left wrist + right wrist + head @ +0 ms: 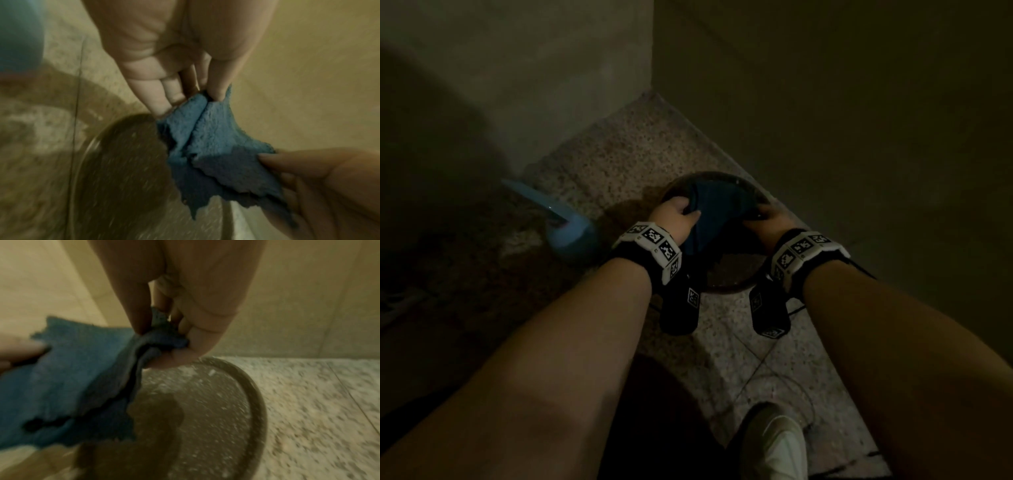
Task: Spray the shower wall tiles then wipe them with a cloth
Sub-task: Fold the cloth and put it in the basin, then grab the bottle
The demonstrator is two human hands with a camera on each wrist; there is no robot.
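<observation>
A blue terry cloth is stretched between both hands above a clear round bowl that stands on the speckled floor in the shower corner. My left hand pinches the cloth's left edge between thumb and fingers. At the right edge, my right hand grips a bunched corner of the cloth. The cloth hangs in folds over the bowl. Plain beige wall tiles rise behind it and to the right.
A light-blue plastic object with a long handle or neck lies on the floor left of the bowl. My white shoe stands near the lower edge. The light is dim and the left side lies in deep shadow.
</observation>
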